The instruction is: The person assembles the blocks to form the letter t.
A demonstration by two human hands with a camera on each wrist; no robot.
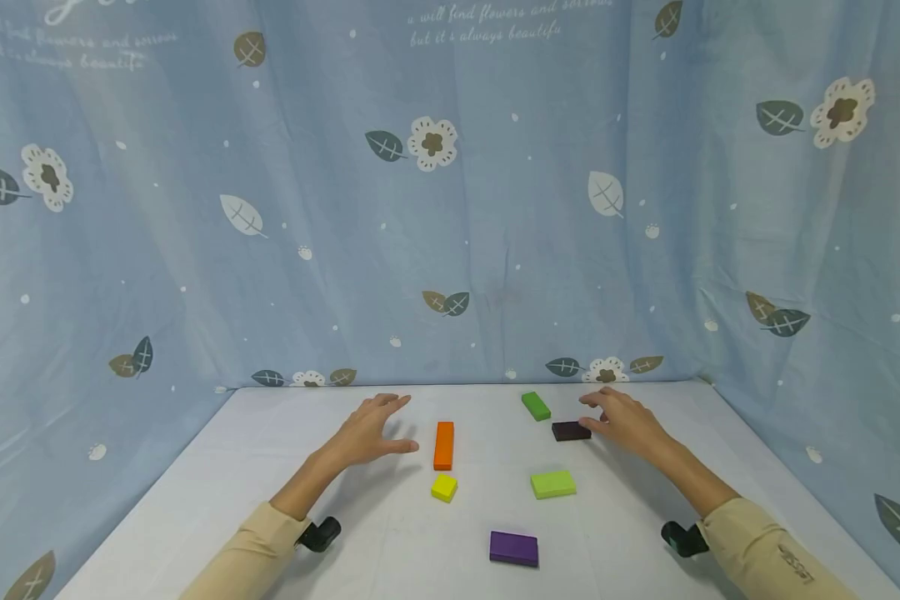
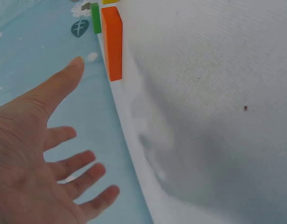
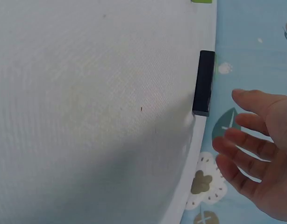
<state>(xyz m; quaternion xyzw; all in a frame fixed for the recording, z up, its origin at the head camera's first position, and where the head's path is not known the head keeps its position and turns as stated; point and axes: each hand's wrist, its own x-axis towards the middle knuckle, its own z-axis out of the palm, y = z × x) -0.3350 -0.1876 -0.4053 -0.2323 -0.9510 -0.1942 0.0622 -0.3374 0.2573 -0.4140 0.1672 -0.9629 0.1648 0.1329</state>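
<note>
My left hand [image 1: 367, 432] hovers over the left part of the white table, fingers spread and holding nothing. Just right of its thumb lies a long orange block [image 1: 443, 446], with a small yellow block [image 1: 444, 487] in front of it. On the other side, my right hand [image 1: 624, 419] is held above the table with loosely bent fingers and nothing in them. Its thumb overlaps the end of a black block [image 1: 567, 431] in the head view; in the right wrist view the black block [image 3: 204, 83] shows apart from the fingers.
A green block [image 1: 536, 406] lies toward the back, a lime green block [image 1: 553, 484] nearer the middle, and a purple block [image 1: 513, 549] close to the front. Behind the white table [image 1: 390, 533] hangs a blue patterned curtain [image 1: 495, 233], which also runs along both sides.
</note>
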